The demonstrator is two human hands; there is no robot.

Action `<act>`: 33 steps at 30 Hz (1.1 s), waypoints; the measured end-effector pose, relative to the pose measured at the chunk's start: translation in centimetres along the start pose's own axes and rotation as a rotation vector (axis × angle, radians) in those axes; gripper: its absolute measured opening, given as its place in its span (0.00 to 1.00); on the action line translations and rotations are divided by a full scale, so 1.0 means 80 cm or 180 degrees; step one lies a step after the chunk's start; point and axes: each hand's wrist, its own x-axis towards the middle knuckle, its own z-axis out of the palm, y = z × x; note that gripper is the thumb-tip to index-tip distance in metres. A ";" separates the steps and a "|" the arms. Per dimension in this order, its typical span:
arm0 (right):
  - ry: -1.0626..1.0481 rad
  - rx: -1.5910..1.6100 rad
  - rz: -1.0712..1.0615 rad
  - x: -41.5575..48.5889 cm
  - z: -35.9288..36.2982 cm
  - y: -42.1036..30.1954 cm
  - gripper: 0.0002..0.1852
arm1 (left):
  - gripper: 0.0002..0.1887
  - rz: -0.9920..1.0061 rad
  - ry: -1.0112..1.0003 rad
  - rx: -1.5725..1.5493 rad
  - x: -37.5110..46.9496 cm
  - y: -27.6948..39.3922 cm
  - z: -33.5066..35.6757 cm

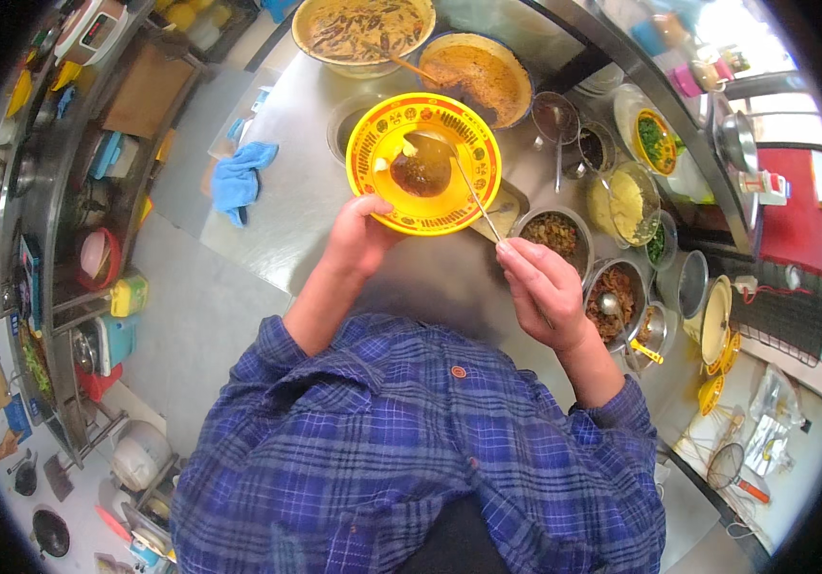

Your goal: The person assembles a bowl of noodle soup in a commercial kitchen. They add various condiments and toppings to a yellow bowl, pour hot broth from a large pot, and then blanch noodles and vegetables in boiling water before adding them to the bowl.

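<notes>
My left hand (361, 233) grips the lower left rim of a yellow bowl (414, 222) with a red patterned border. Dark brown liquid (422, 172) lies in the bottom, and small pale lumps show at its left side. In my right hand (544, 290) is the thin handle of a metal spoon (474, 195), whose head reaches over the bowl's middle. Beyond the bowl stand a large basin of reddish-orange sauce (479, 72) and a basin of yellowish liquid with dark pieces (364, 32), with a wooden handle between them.
Containers of chopped food (613, 287), a pale yellow paste (625, 201) and chopped greens (658, 242) line the right side. A blue cloth (242, 179) lies on the metal worktop (289, 215) at left. A metal shelf frame (676, 107) rises at upper right; loaded shelves stand far left.
</notes>
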 end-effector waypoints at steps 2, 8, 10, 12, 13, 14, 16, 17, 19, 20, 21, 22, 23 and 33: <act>0.0004 0.0062 0.0243 -0.009 0.001 -0.004 0.19 | 0.32 -0.0071 0.0077 0.0010 0.004 -0.002 -0.004; 0.0813 0.1122 0.1410 -0.023 -0.018 0.004 0.14 | 0.34 -0.0036 0.0027 -0.0173 0.013 -0.016 0.020; 0.1517 0.2351 0.2432 -0.024 -0.023 0.001 0.14 | 0.34 -0.0084 0.0034 -0.0205 0.012 -0.022 0.014; 0.2047 0.3132 0.2745 -0.016 -0.039 0.024 0.15 | 0.33 -0.0027 0.0036 -0.0219 0.016 -0.026 0.011; 0.2266 0.3623 0.2793 -0.018 -0.043 0.037 0.16 | 0.33 -0.0003 0.0072 -0.0223 0.016 -0.030 0.010; 0.2349 0.3605 0.2704 -0.012 -0.046 0.048 0.16 | 0.32 0.0112 -0.0075 -0.0240 0.017 -0.031 0.011; 0.2476 0.3444 0.2571 0.002 -0.041 0.064 0.17 | 0.31 0.0081 0.0013 -0.0213 0.016 -0.032 -0.001; 0.2505 0.3299 0.2492 0.009 -0.033 0.072 0.17 | 0.31 0.0052 0.0187 -0.0113 0.007 -0.032 -0.002; 0.2477 0.2893 0.2401 0.022 -0.010 0.097 0.17 | 0.30 0.0243 0.0135 -0.0188 -0.006 -0.031 0.001; 0.2280 0.2575 0.2380 0.030 0.002 0.107 0.17 | 0.30 0.0286 0.0160 -0.0177 -0.013 -0.031 -0.004; 0.2072 0.2262 0.2353 0.037 0.015 0.117 0.18 | 0.30 0.0329 0.0194 -0.0171 -0.020 -0.031 -0.009; 0.2011 0.2172 0.2362 0.040 0.026 0.128 0.18 | 0.30 0.0366 0.0296 -0.0168 -0.029 -0.030 -0.010; 0.1955 0.2079 0.2372 0.043 0.039 0.139 0.18 | 0.31 0.0398 0.0396 -0.0163 -0.042 -0.027 -0.012; 0.1574 0.2367 0.3102 -0.016 0.105 0.123 0.20 | 0.33 0.0465 0.0971 -0.0157 -0.153 -0.006 -0.095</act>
